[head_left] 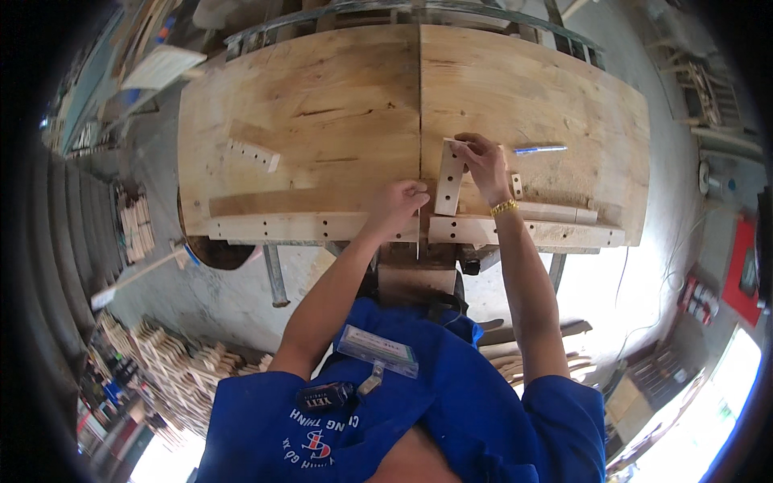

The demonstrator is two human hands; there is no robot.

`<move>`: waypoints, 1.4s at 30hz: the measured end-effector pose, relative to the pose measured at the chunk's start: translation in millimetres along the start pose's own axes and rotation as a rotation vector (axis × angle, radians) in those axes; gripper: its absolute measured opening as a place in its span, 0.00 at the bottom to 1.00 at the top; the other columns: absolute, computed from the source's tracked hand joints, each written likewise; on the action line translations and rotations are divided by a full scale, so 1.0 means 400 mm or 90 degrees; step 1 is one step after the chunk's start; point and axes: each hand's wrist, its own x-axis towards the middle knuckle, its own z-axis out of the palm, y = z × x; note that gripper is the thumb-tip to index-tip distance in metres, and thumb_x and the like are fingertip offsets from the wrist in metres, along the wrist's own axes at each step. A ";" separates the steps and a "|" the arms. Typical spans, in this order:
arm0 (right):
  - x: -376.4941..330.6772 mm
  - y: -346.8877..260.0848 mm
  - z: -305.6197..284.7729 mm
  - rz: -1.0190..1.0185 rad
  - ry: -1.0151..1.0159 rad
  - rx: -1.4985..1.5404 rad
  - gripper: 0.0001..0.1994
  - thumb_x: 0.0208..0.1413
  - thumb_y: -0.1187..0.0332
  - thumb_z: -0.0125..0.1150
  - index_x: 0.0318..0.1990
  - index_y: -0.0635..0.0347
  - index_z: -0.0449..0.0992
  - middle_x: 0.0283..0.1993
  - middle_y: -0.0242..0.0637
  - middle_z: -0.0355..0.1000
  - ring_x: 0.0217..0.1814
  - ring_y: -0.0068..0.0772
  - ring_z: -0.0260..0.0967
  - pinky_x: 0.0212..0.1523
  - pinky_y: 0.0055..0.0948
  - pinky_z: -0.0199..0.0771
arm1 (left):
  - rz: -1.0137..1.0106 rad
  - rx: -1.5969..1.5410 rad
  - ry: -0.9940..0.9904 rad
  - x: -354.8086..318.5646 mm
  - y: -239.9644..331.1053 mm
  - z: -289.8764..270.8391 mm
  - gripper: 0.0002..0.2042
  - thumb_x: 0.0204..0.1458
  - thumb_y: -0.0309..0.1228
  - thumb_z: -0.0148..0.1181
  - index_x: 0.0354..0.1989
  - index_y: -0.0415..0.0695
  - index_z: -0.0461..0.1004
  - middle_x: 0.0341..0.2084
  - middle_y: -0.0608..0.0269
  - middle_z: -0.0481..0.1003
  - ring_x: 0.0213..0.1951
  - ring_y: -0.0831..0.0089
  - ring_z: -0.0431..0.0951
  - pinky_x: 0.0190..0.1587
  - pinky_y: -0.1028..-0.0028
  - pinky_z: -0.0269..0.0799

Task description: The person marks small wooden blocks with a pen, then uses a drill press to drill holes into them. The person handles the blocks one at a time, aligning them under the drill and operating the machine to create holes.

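Observation:
My right hand (483, 167), with a gold-coloured band at the wrist, grips the upper end of a pale wooden block (448, 183) with a row of dark holes. The block leans at a slight angle above the table, right of its central slot. My left hand (397, 208) is closed just left of that slot, thumb and fingers together; anything inside is hidden. Along the table's near edge lie a left wooden strip (294, 226) and a right wooden strip (527, 233), both with holes. A small drilled piece (517, 186) sits beside my right wrist.
The wooden worktable (314, 97) is split by a dark slot (419, 105). A blue pen (540, 149) lies on its right half, a drilled block (254, 154) on its left half. Stacked wooden parts (173, 362) stand on the floor at lower left, near a long-handled tool (149, 270).

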 end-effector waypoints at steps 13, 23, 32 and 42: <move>-0.019 0.020 0.043 0.102 0.024 0.490 0.14 0.59 0.63 0.53 0.45 0.66 0.71 0.34 0.33 0.72 0.32 0.23 0.70 0.33 0.22 0.73 | 0.114 -0.283 -0.063 -0.050 0.051 -0.020 0.25 0.49 0.30 0.63 0.55 0.38 0.62 0.43 0.60 0.72 0.45 0.71 0.73 0.51 0.71 0.69; -0.188 -0.036 0.037 -0.069 0.031 -0.026 0.15 0.52 0.72 0.57 0.48 0.65 0.70 0.46 0.45 0.73 0.44 0.34 0.74 0.36 0.27 0.74 | 0.204 0.014 0.074 -0.013 0.138 -0.108 0.23 0.45 0.29 0.61 0.51 0.37 0.64 0.35 0.55 0.73 0.37 0.72 0.76 0.39 0.73 0.71; -0.259 -0.028 -0.035 -0.165 0.182 -0.199 0.12 0.48 0.75 0.59 0.41 0.64 0.72 0.35 0.44 0.72 0.33 0.40 0.72 0.31 0.31 0.72 | -0.056 0.099 0.000 0.036 0.135 -0.158 0.27 0.51 0.25 0.57 0.60 0.39 0.57 0.39 0.61 0.71 0.39 0.78 0.72 0.42 0.79 0.69; -0.247 -0.033 -0.033 -0.191 0.093 -0.266 0.11 0.43 0.80 0.60 0.36 0.62 0.74 0.29 0.40 0.71 0.27 0.42 0.70 0.27 0.32 0.69 | -0.048 -0.003 -0.023 0.035 0.130 -0.143 0.26 0.52 0.23 0.56 0.60 0.34 0.56 0.46 0.57 0.69 0.44 0.76 0.71 0.47 0.76 0.69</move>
